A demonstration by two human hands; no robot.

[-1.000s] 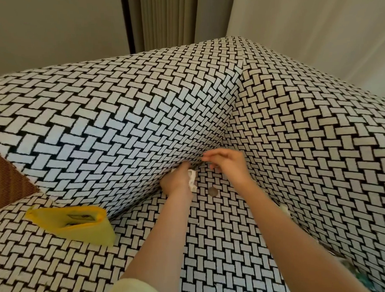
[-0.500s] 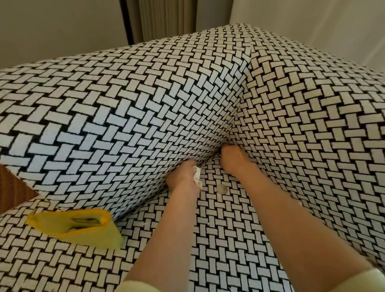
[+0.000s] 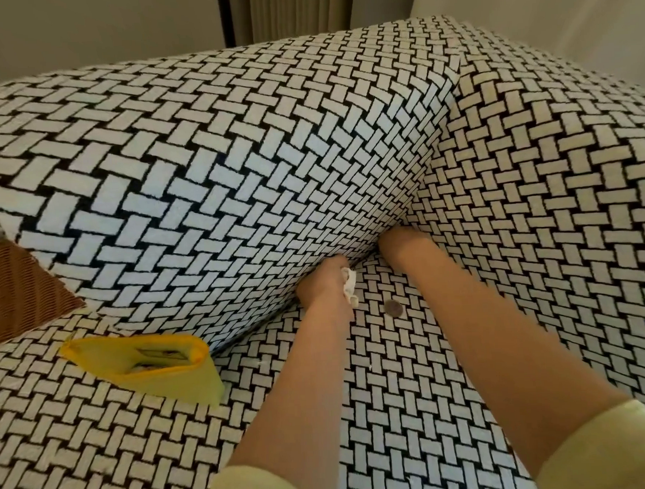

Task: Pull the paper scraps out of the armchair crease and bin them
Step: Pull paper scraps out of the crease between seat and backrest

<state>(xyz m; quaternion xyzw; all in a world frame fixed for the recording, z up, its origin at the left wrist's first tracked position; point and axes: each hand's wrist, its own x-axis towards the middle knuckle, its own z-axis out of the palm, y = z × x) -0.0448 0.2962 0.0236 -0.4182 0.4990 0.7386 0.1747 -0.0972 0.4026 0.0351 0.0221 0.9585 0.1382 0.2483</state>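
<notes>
- Reach is deepening: the right hand (image 3: 396, 243), hovering over the seat (image 3: 391, 373) a second ago, is now burrowing into the armchair crease (image 3: 258, 325) (probably hunting more scraps); its fingers are hiding in the fabric, so I cannot tell their spread.
- The left hand (image 3: 324, 286) is still clutching a white paper scrap (image 3: 350, 288) just beside the crease.

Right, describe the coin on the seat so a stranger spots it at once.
In the back corner of the patterned armchair seat, the left hand and right hand reach into the crease. The coin lies between their wrists, just right of the white paper scrap the left hand holds. It is the only small round brown thing.
</notes>
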